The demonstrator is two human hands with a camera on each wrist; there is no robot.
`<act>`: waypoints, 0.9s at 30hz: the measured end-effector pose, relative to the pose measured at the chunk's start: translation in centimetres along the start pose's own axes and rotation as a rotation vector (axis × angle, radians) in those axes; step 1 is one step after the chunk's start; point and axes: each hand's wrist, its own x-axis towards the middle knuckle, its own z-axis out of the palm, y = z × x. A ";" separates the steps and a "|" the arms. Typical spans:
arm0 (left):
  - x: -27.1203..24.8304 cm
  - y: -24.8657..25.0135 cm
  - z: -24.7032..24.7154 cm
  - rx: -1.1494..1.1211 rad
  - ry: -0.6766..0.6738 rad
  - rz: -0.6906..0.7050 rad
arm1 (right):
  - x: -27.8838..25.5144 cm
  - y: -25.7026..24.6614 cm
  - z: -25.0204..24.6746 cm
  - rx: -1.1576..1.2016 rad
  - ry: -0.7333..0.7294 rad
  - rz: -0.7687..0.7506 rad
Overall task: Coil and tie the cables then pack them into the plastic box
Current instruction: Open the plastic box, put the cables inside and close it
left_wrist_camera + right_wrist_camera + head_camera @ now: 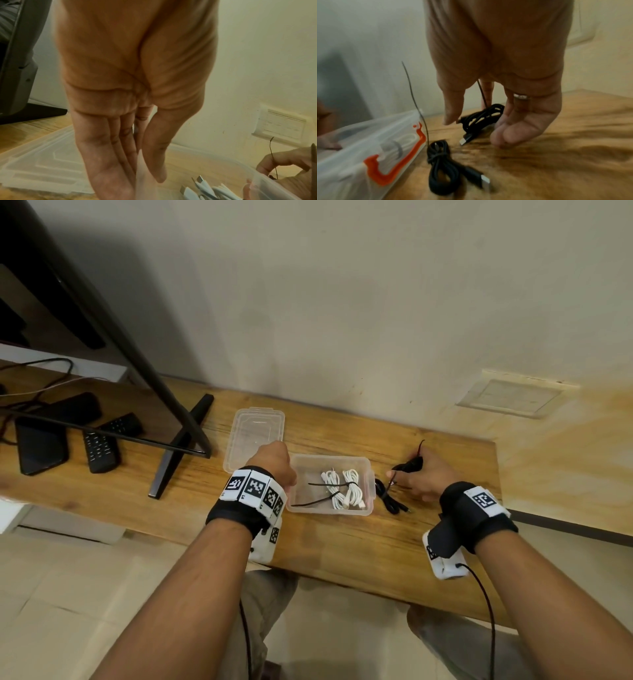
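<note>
Wooden table [342, 549]. Clear lid [255, 433] flat, behind-left of plastic box [368, 474]. Box open; 2 tied white cables [342, 491] inside. L hand [274, 463] pinching box's left wall. R hand [424, 477] clamped on black cable bundle [409, 465]; 2nd tied black cable [390, 498] beside box.

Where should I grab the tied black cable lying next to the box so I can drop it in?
Pinch the black cable bundle at its tied waist, coming from above. The tie cinches the loops there, so they probably won't splay; the plug end would dangle. It lies flat on the table beside the plastic box, leaving the top side free.
</note>
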 end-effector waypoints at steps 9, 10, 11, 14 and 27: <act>-0.4 0.9 -1.0 -0.138 0.454 0.179 | 0.5 -0.3 -0.9 0.151 0.253 -0.176; -0.6 1.3 -1.1 -0.203 0.480 0.243 | -0.1 -0.9 -1.3 0.160 0.310 -0.288; -0.8 1.7 -1.1 -0.276 0.468 0.301 | -0.8 -1.6 -1.5 0.191 0.342 -0.394; -1.7 3.1 -0.7 -0.527 0.295 0.442 | -4.4 -4.5 -1.3 0.337 0.256 -0.624; -3.7 3.0 -1.5 -0.922 0.146 0.420 | -8.2 -6.8 1.0 0.429 -0.098 -0.638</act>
